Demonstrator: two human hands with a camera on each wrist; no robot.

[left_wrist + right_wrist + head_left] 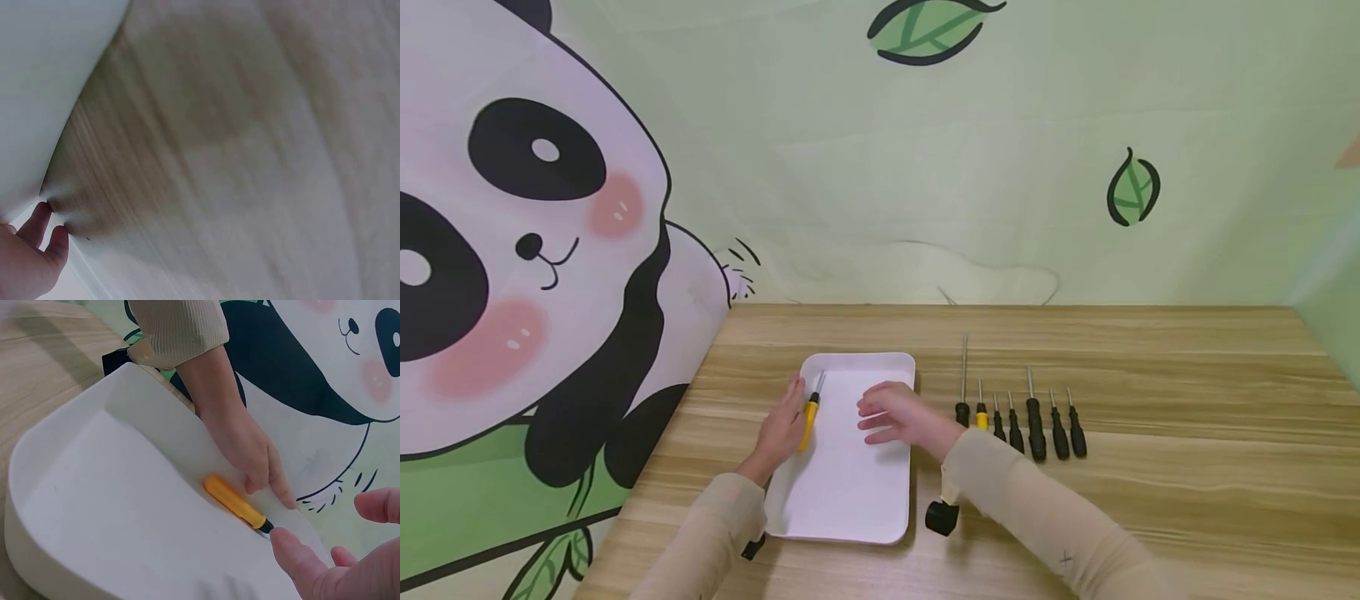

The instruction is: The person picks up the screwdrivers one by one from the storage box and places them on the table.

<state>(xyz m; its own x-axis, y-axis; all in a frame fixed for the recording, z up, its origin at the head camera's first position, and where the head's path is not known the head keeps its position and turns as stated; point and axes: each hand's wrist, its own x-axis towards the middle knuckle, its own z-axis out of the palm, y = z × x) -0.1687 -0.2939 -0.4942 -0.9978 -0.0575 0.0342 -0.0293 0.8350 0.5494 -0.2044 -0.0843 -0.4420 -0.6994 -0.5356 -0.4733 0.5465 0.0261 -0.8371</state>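
Observation:
A white tray (pixel 850 500) lies on the wooden table. Against its left inner wall rests a screwdriver (pixel 809 421) with a yellow handle and black collar, its shaft pointing to the far side. My left hand (pixel 781 429) holds the tray's left wall, thumb on the inner side and fingers over the rim. In the left wrist view, fingertips (pixel 57 240) of this hand show low at the left. Over the tray's right half hovers my right hand (pixel 898 410), fingers spread and holding nothing. The right wrist view shows its thumb and fingers apart, near the screwdriver (pixel 234 500).
Right of the tray, several screwdrivers (pixel 1036 429) lie in a row, mostly black-handled, one yellow and black (pixel 982 415). My right forearm (pixel 1037 508) passes in front of them. A wall cloth with a panda (pixel 587 250) stands behind and left of the table (pixel 1187 500).

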